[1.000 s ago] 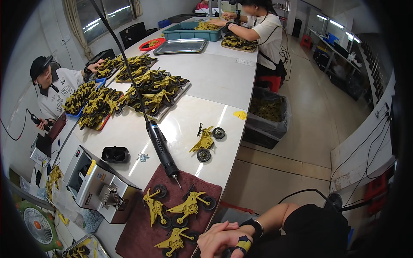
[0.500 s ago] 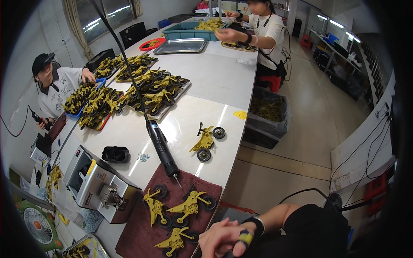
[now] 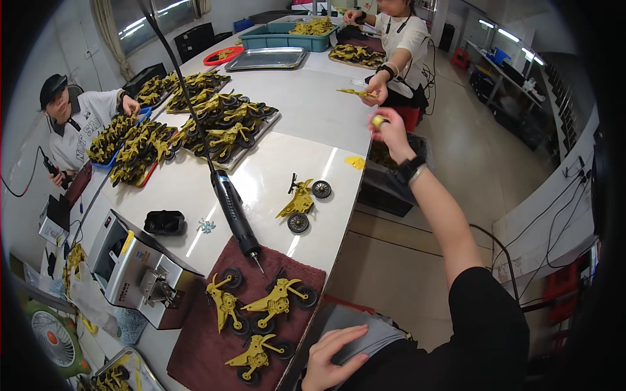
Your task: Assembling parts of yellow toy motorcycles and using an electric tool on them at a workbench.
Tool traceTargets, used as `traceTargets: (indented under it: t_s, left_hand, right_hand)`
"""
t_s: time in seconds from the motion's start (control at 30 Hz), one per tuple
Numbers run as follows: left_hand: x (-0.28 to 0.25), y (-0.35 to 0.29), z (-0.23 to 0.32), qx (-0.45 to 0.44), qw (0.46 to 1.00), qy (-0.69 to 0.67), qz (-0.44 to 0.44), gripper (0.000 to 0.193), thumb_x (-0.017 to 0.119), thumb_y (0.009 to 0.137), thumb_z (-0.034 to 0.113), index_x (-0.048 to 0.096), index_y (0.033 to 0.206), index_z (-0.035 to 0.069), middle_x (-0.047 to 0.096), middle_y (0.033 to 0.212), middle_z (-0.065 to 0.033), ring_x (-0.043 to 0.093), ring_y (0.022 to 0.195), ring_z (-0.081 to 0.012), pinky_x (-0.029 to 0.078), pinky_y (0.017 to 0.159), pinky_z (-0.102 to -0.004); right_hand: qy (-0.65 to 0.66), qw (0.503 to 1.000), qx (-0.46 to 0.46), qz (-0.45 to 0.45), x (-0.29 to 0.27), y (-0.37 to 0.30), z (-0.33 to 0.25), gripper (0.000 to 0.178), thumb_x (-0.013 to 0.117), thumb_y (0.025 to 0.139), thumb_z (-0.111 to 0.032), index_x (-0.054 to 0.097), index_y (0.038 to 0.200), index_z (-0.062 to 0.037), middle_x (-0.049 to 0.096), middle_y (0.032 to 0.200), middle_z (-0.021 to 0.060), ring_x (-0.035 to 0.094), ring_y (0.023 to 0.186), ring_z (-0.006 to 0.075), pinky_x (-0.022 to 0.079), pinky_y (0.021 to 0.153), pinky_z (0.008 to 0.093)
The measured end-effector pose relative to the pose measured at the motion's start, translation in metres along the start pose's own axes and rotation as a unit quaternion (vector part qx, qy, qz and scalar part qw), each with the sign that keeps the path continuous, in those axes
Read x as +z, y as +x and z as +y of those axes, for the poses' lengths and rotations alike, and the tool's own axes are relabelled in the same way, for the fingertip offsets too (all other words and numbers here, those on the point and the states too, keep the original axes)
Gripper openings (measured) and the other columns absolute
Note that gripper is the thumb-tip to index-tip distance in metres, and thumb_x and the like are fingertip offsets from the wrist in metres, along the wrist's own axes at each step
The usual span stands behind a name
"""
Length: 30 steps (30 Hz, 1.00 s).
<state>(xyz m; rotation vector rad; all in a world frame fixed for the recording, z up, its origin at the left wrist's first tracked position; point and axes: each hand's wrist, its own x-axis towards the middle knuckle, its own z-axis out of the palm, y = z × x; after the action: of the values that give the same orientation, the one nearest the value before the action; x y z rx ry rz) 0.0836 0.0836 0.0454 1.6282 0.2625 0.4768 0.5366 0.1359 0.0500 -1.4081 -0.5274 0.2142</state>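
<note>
My right hand (image 3: 391, 135) reaches forward past the table's right edge, fingers loosely bent with nothing seen in them; a yellow-and-black band wraps one digit. Just beyond it, a co-worker's hand (image 3: 377, 88) holds out a flat yellow plastic part (image 3: 357, 92), apart from my fingers. My left hand (image 3: 332, 360) is open beside the table's near edge, fingers spread over grey cloth (image 3: 365, 335). Several yellow-and-black toy motorcycle assemblies (image 3: 268, 301) lie on a maroon towel (image 3: 202, 348). Farther up the table sits another toy motorcycle assembly (image 3: 299, 201) with two black wheels.
A black electric screwdriver (image 3: 233, 212) hangs over the towel. Left of it stand a silver machine (image 3: 147, 277), a black tray (image 3: 164, 222) and small screws (image 3: 206, 226). Piled motorcycles (image 3: 225, 127) fill trays at far left, near another seated person. A lined bin (image 3: 385, 186) stands right of the table.
My hands have come apart; the right has stretched forward and up, while the left stays low with fingers spread. The co-worker's arm has come toward me with the yellow part.
</note>
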Motion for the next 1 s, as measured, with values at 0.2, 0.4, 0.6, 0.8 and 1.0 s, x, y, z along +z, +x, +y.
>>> traceTargets:
  t_s: [0.2, 0.4, 0.6, 0.8, 1.0]
  left_hand:
    - [0.012, 0.002, 0.008, -0.005, 1.000, 0.003, -0.024, 0.034, 0.068, 0.068, 0.008, 0.062, 0.101, 0.000, 0.063, 0.103, -0.0154, 0.059, 0.097, -0.0305, 0.045, 0.084, -0.0354]
    - [-0.001, -0.004, 0.035, 0.033, 0.994, 0.090, -0.058, 0.030, 0.069, 0.071, 0.011, 0.063, 0.098, 0.001, 0.063, 0.098, -0.0145, 0.059, 0.093, -0.0311, 0.045, 0.080, -0.0373]
    - [-0.040, -0.019, 0.094, 0.081, 0.969, 0.214, -0.096, 0.028, 0.069, 0.072, 0.014, 0.063, 0.097, 0.003, 0.062, 0.096, -0.0115, 0.060, 0.090, -0.0262, 0.045, 0.080, -0.0357]
    - [-0.055, -0.009, 0.121, 0.083, 0.922, 0.364, -0.104, 0.033, 0.070, 0.069, 0.015, 0.061, 0.098, 0.004, 0.061, 0.094, -0.0091, 0.060, 0.089, -0.0235, 0.045, 0.078, -0.0348]
    - [-0.055, 0.014, 0.148, 0.043, 0.889, 0.451, -0.066, 0.033, 0.070, 0.067, 0.012, 0.062, 0.099, 0.005, 0.062, 0.094, -0.0080, 0.059, 0.089, -0.0236, 0.044, 0.080, -0.0355]
  right_hand:
    - [-0.515, 0.642, -0.565, 0.047, 0.027, 0.065, -0.026, 0.027, 0.061, 0.070, -0.005, 0.057, 0.097, -0.0044, 0.061, 0.085, 0.0120, 0.057, 0.070, 0.0301, 0.047, 0.070, 0.0389]
    - [-0.370, 0.739, -0.559, -0.068, 0.052, 0.007, -0.070, 0.014, 0.064, 0.071, -0.006, 0.065, 0.084, -0.0082, 0.065, 0.081, 0.0073, 0.061, 0.075, 0.0247, 0.049, 0.066, 0.0337]
    - [-0.309, 0.608, -0.689, -0.245, 0.094, -0.111, -0.067, 0.014, 0.061, 0.072, -0.010, 0.064, 0.086, -0.0089, 0.063, 0.083, 0.0032, 0.061, 0.078, 0.0155, 0.049, 0.064, 0.0287]
    - [-0.339, 0.626, -0.595, -0.373, 0.089, -0.112, -0.030, 0.028, 0.062, 0.073, -0.015, 0.062, 0.100, -0.0079, 0.062, 0.095, 0.0027, 0.060, 0.086, 0.0173, 0.046, 0.075, 0.0303]
    - [-0.304, 0.730, -0.452, -0.414, 0.069, -0.111, -0.052, 0.041, 0.067, 0.073, -0.018, 0.058, 0.111, -0.0069, 0.062, 0.102, 0.0094, 0.059, 0.090, 0.0257, 0.045, 0.080, 0.0364]
